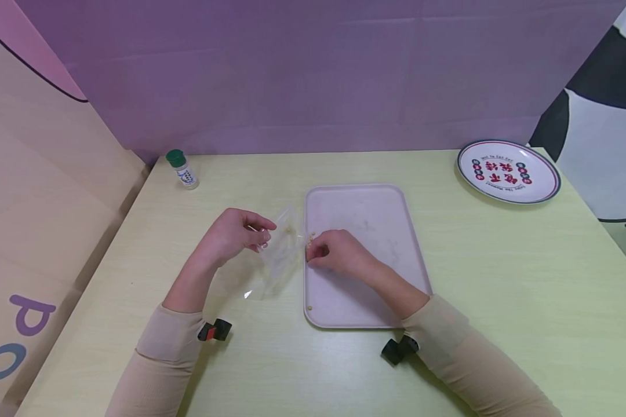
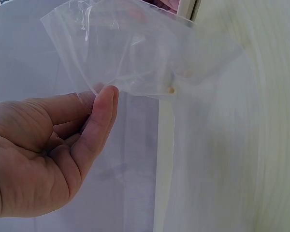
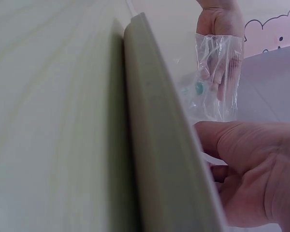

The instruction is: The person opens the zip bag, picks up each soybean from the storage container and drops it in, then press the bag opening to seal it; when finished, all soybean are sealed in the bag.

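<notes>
My left hand (image 1: 240,231) pinches a clear plastic bag (image 1: 284,246) between thumb and fingertips, and the bag hangs beside the tray's left edge. Low in the bag in the left wrist view is a small round tan kernel (image 2: 171,90). Over the left rim of the pale lilac tray (image 1: 365,202), my right hand (image 1: 339,253) has its fingers curled in toward the thumb. Several tan kernels (image 1: 311,236) show right by its fingers. Another kernel (image 1: 309,308) lies in the tray's near left corner. The tray rim hides the right fingertips in the right wrist view, so anything between them cannot be made out.
A small bottle with a green cap (image 1: 182,168) stands at the table's back left. At the back right lies an oval plate (image 1: 508,172) with red lettering. A purple backdrop (image 1: 313,75) rises behind the pale wooden table (image 1: 511,278).
</notes>
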{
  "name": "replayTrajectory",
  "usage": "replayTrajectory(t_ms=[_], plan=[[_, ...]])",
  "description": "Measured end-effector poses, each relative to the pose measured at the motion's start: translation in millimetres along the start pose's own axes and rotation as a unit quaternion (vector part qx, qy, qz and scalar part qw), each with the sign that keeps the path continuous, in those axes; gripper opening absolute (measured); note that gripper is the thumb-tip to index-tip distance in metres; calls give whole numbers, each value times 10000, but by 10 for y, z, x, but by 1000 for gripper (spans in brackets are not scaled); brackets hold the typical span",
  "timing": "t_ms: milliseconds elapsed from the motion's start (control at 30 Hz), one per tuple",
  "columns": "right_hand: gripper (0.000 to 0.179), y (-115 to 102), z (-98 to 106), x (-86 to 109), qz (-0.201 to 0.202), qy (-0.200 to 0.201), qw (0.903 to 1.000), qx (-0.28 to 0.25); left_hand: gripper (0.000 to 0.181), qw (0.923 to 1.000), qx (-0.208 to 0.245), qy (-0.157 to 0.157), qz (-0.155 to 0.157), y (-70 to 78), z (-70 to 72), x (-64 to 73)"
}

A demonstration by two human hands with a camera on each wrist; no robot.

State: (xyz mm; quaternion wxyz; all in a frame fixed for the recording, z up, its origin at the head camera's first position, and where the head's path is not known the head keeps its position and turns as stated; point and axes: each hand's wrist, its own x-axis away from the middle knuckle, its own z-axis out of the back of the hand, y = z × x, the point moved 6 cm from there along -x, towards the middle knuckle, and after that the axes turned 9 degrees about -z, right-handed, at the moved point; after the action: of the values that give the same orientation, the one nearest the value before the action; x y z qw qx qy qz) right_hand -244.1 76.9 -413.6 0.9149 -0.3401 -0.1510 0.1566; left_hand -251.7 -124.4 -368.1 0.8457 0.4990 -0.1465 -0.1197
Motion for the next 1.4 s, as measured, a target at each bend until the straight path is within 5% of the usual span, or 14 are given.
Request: replayTrajectory(t_ms=[267, 900, 1400], plan=[[5, -21, 19, 7, 67, 107, 9997, 207, 26, 10000, -15, -11, -44, 5, 4, -4], [6, 65, 165, 7, -579, 954, 9919, -600, 26, 10000, -25, -22, 1, 9, 4, -2], [11, 88, 279, 56, -835, 1625, 9737, -1361, 26, 10000, -4, -28, -10, 15, -9, 10]])
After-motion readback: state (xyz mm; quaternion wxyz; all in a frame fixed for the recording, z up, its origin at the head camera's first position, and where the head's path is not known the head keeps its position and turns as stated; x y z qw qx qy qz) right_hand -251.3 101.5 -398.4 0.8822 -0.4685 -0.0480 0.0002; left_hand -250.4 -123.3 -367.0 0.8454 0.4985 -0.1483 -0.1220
